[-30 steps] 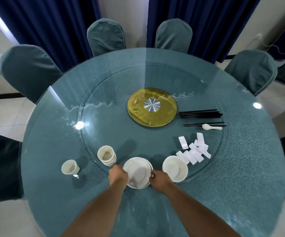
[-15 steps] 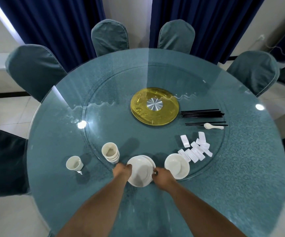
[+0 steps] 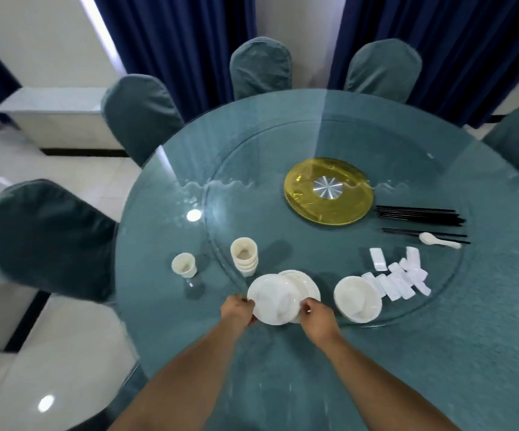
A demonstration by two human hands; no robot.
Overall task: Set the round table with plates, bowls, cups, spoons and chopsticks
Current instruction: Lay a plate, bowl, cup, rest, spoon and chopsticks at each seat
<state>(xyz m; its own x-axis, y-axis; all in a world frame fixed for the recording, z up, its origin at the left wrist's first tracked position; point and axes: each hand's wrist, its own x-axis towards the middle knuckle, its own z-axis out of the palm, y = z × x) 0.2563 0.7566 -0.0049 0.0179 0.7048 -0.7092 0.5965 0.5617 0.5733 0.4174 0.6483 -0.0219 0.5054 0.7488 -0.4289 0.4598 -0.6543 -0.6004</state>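
Observation:
I hold a white plate [image 3: 273, 301] by its rim with both hands: my left hand [image 3: 238, 311] grips the left edge, my right hand [image 3: 315, 315] the right edge. The plate is lifted and shifted left off the stack of plates [image 3: 306, 283] on the glass turntable [image 3: 252, 169]. A stack of bowls [image 3: 357, 298] sits to the right. A stack of cups [image 3: 245, 255] stands at the turntable's left edge, and a single cup [image 3: 184, 265] on the outer table. Black chopsticks [image 3: 420, 214] and a white spoon [image 3: 438, 240] lie at the right.
White chopstick rests [image 3: 398, 276] lie scattered beside the bowls. A yellow disc [image 3: 328, 191] marks the turntable's centre. Covered chairs [image 3: 49, 234] ring the round table [image 3: 485, 337], with dark curtains behind. Tiled floor shows at the left.
The top plate has come off the stack and moved left toward the table's edge in both hands. My head has turned left, so the table sits further right in view.

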